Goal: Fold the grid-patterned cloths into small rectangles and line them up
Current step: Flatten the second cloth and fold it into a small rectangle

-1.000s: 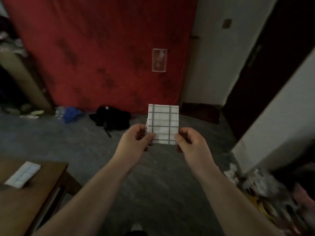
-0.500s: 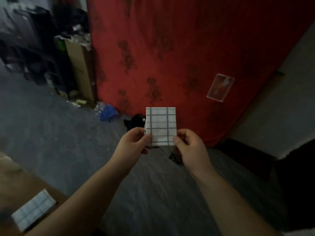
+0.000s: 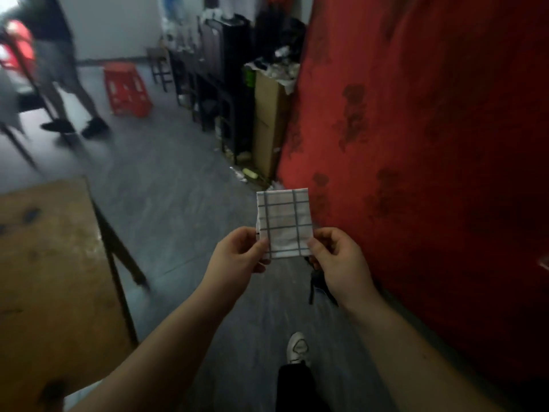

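Note:
A white cloth with a dark grid [image 3: 283,221], folded into a small upright rectangle, is held in the air in front of me. My left hand [image 3: 237,257] pinches its lower left corner between thumb and fingers. My right hand [image 3: 338,263] pinches the lower right corner the same way. The cloth hangs above the grey floor, to the right of the wooden table [image 3: 50,263]. No other grid cloth shows in this view.
The red curtain [image 3: 430,144] fills the right side. A cardboard box [image 3: 269,123] and dark shelves [image 3: 219,84] stand along the far wall. A red stool [image 3: 127,90] and another person's legs [image 3: 68,93] are at the far left. My white shoe [image 3: 297,346] is below.
The view has swung left: the table now fills the lower left and the earlier folded cloth on it is out of sight. Both hands keep the same pinch on the cloth.

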Motion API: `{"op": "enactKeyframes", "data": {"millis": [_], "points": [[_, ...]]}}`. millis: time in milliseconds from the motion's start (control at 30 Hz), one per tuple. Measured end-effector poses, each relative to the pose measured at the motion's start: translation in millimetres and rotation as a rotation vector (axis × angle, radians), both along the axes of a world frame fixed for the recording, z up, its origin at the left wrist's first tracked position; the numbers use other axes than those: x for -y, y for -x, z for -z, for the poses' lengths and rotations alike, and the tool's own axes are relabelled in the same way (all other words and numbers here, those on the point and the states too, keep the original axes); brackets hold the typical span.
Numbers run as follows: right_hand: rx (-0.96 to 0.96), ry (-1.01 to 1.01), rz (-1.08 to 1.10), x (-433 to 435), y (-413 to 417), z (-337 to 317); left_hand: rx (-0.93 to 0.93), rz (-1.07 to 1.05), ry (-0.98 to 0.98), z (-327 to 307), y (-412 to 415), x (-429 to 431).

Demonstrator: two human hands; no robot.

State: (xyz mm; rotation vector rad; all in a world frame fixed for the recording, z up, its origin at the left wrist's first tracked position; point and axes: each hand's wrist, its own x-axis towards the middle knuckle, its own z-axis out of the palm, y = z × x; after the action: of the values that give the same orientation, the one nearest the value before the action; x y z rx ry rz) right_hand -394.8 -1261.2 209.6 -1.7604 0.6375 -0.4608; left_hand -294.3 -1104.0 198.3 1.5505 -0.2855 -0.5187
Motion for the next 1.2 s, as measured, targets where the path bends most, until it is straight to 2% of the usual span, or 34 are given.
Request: {"op": "enactKeyframes", "data": {"millis": [267,500,700,867,1033,1200], "points": [[-0.051,-0.036,-0.489,52,-193,26,-0.040,-0.484,-0.053,23,-108,24],[-0.128,-0.069,-0.947,4,-295,24,-0.122,-0.884,-0.114,15,-126,-14],[-0.215,-0.066,-1.285,-87,-334,43,-0.244,-1.206,-0.115,30,-108,-68],[-0.282,0.054,-1.494,-172,-353,69,-0.287,-1.458,-0.104,56,-101,-122],[-0.405,0.214,-1.616,-251,-369,96,-0.357,-1.573,-0.127,96,-101,-175],[-0.535,0.437,-1.741,-298,-377,147,-0.630,-1.614,-0.035,150,-103,-196]]}}
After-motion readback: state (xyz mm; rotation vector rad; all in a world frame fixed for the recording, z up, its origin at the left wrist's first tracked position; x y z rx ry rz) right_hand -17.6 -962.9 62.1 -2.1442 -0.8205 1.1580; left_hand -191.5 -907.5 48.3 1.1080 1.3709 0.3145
